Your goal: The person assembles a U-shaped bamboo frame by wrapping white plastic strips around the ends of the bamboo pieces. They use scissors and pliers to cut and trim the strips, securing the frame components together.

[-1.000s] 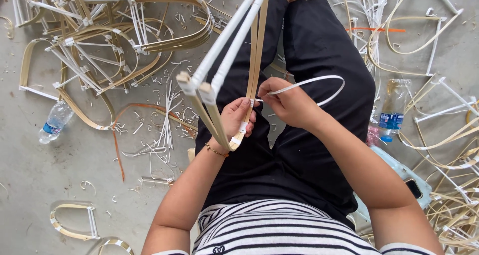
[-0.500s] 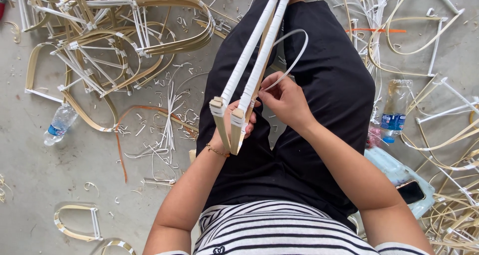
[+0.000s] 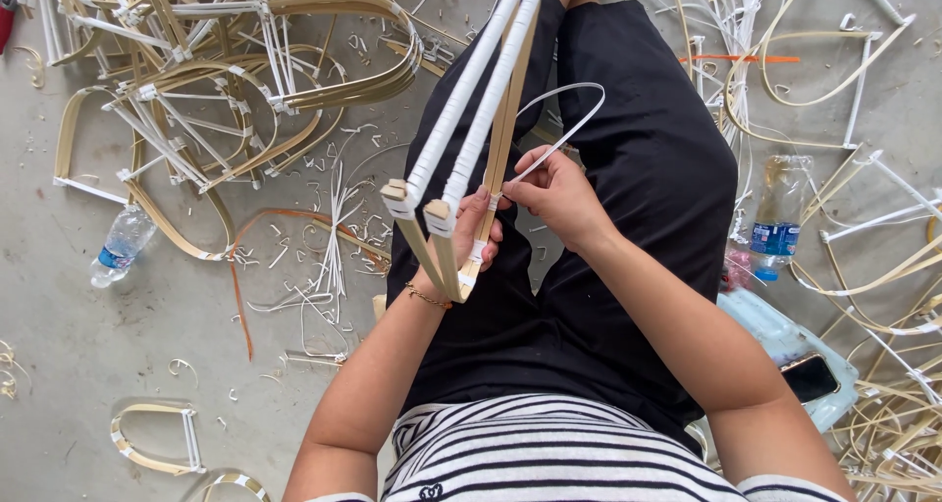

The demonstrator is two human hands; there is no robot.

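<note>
The person sits on the concrete floor with legs stretched out in black trousers, a bamboo frame held up over the lap. The left hand is closed around the frame near its lower end, where the bare bamboo sticks meet in a point; the upper lengths of the sticks are wound in white strip. The right hand sits just beside the left, its fingers pinched shut on a white strip, which rises from the fingers in a loop above the right thigh and comes back to the frame.

To the left on the floor lies a heap of bent frames bound with white strip, with short offcuts scattered about it, and a water bottle on its side. On the right a second bottle lies among more loose white strips and bamboo, and a phone rests on a pale blue tray by the person's hip.
</note>
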